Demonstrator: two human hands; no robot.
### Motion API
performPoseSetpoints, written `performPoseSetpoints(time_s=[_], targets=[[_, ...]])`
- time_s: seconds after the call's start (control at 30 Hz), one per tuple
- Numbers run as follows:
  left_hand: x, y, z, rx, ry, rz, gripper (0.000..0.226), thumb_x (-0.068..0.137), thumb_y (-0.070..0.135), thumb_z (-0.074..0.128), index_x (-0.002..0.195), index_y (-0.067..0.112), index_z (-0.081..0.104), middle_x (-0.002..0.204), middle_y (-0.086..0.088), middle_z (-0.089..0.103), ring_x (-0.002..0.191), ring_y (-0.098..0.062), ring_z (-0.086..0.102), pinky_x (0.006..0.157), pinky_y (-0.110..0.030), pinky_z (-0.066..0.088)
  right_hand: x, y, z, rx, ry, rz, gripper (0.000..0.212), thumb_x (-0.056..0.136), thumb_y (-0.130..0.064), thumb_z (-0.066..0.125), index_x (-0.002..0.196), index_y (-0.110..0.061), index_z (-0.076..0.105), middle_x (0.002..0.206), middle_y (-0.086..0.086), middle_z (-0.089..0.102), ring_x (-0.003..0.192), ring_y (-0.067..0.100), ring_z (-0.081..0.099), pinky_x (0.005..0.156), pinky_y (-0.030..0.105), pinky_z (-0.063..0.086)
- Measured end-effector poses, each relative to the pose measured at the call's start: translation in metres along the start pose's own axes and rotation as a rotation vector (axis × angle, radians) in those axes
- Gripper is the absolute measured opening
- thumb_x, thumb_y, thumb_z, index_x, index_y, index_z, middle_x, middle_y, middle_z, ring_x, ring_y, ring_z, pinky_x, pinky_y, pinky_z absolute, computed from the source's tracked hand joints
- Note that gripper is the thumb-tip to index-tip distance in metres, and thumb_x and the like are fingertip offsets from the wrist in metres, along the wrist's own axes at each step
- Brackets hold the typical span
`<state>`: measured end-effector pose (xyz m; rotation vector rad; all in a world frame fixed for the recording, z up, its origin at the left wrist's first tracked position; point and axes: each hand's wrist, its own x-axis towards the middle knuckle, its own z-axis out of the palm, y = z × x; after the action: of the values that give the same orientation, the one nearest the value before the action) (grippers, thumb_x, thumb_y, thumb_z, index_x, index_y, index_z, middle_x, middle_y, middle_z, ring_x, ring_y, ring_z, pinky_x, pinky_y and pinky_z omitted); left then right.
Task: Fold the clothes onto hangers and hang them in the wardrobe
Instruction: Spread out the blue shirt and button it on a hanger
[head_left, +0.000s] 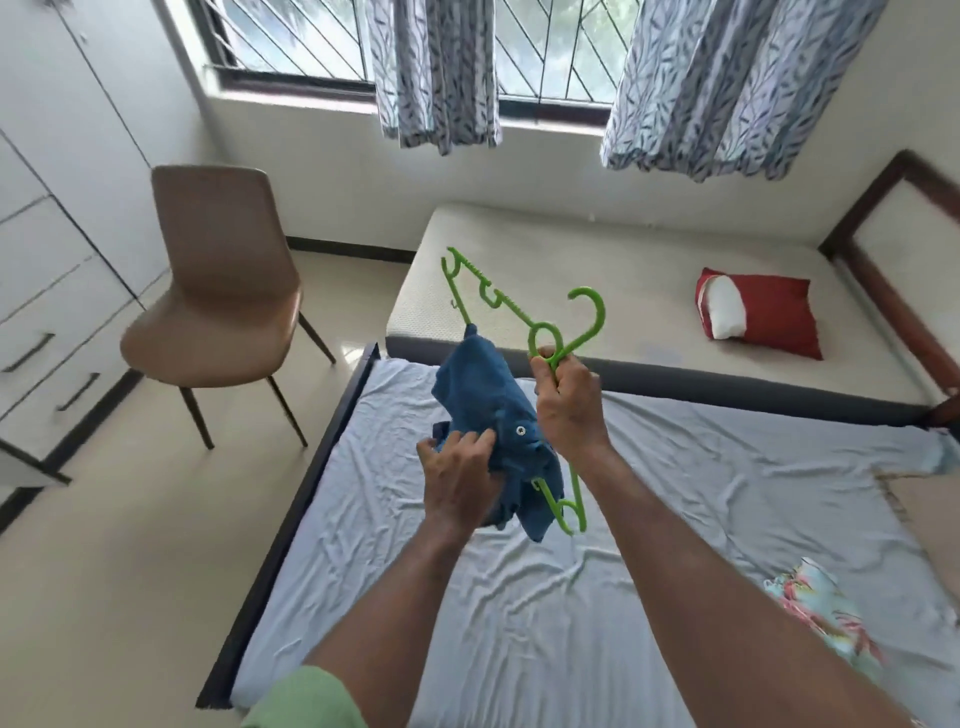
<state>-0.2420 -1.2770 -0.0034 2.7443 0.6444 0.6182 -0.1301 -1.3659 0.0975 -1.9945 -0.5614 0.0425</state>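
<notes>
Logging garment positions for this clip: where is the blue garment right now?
In the head view, centre frame, the blue garment hangs on the green hanger above the grey bedsheet, gripped by the left hand.

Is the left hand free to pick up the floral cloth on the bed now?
Probably not yet. The left hand grips the blue garment on the green hanger, and the floral cloth lies beyond the right arm.

The blue garment (488, 410) is covering the middle of the green hanger (550, 338). The right hand (569, 410) is hiding its neck. The picture's right edge is cutting off a floral garment (826, 618) and the bed (675, 519).
</notes>
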Motion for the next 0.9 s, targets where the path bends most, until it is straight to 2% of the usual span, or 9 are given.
performPoseSetpoints(time_s=[0.1,0.2,0.33,0.47,0.57,0.63,0.7,0.8,0.9], targets=[[-0.01,0.009,-0.039,0.03,0.057,-0.04,0.016,0.073,0.027,0.038,0.074,0.026,0.054,0.066,0.006,0.061,0.066,-0.022,0.059,0.075,-0.041,0.034,0.011,-0.035,-0.012,0.007,0.003,-0.018,0.022,0.105,-0.018,0.052,0.102,-0.004,0.068,0.072,0.003,0.06,0.06,0.005,0.05,0.057,0.025,0.033],[-0.027,0.014,-0.076,0.062,0.065,-0.112,0.013,0.068,0.014,0.047,0.074,0.026,0.049,0.064,0.007,0.06,0.062,-0.021,0.061,0.072,-0.038,0.029,0.013,-0.071,-0.013,0.051,-0.019,-0.032,0.024,0.105,-0.02,0.051,0.109,-0.004,0.069,0.079,0.005,0.064,0.071,0.021,0.056,0.069,0.035,0.041],[-0.041,0.01,-0.126,0.097,-0.123,-0.263,0.021,0.077,0.016,0.046,0.096,0.025,0.051,0.088,0.005,0.067,0.085,-0.024,0.067,0.085,-0.042,0.036,-0.001,-0.124,0.002,0.078,-0.186,-0.073,0.024,0.104,-0.022,0.052,0.108,-0.004,0.068,0.086,0.01,0.068,0.074,0.025,0.061,0.067,0.035,0.042],[-0.059,-0.025,-0.176,0.042,-0.204,-0.269,0.06,0.067,0.068,0.06,0.11,0.028,0.048,0.108,0.009,0.057,0.105,-0.015,0.057,0.092,-0.046,0.04,-0.025,-0.178,0.023,0.021,-0.346,-0.144,0.023,0.105,-0.02,0.05,0.106,-0.004,0.067,0.09,0.011,0.065,0.072,0.022,0.058,0.065,0.033,0.041],[-0.08,-0.063,-0.215,-0.216,-0.098,-0.226,0.071,0.058,0.091,0.06,0.094,0.033,0.044,0.097,0.015,0.052,0.092,-0.008,0.051,0.083,-0.04,0.043,-0.043,-0.216,0.04,-0.043,-0.442,-0.201,0.02,0.105,-0.02,0.051,0.101,-0.007,0.065,0.081,0.007,0.06,0.063,0.019,0.055,0.056,0.031,0.042],[-0.09,-0.089,-0.244,-0.241,0.077,-0.221,0.058,0.071,0.08,0.059,0.097,0.03,0.049,0.098,0.012,0.053,0.091,-0.011,0.051,0.082,-0.04,0.043,-0.054,-0.241,0.058,-0.084,-0.515,-0.219,0.019,0.105,-0.021,0.052,0.095,-0.01,0.064,0.072,0.004,0.058,0.058,0.021,0.056,0.054,0.035,0.05],[-0.097,-0.117,-0.273,-0.085,0.172,-0.173,0.046,0.08,0.051,0.064,0.119,0.029,0.055,0.118,0.006,0.056,0.109,-0.018,0.053,0.088,-0.045,0.045,-0.068,-0.269,0.081,-0.121,-0.593,-0.255,0.021,0.103,-0.023,0.053,0.089,-0.011,0.062,0.066,0.004,0.056,0.055,0.024,0.056,0.052,0.038,0.051],[-0.107,-0.16,-0.318,0.166,0.129,-0.003,0.064,0.08,0.018,0.064,0.14,0.036,0.053,0.143,0.004,0.05,0.13,-0.02,0.046,0.093,-0.045,0.04,-0.1,-0.321,0.121,-0.12,-0.689,-0.338,0.022,0.1,-0.023,0.053,0.082,-0.012,0.062,0.064,0.0,0.053,0.054,0.019,0.052,0.047,0.032,0.044],[-0.126,-0.201,-0.367,0.264,0.145,0.069,0.053,0.083,0.015,0.064,0.133,0.032,0.064,0.136,0.006,0.06,0.128,-0.017,0.051,0.093,-0.045,0.035,-0.142,-0.375,0.158,-0.123,-0.706,-0.425,0.027,0.1,-0.02,0.054,0.073,-0.02,0.057,0.069,-0.004,0.052,0.06,0.018,0.053,0.045,0.027,0.041]])
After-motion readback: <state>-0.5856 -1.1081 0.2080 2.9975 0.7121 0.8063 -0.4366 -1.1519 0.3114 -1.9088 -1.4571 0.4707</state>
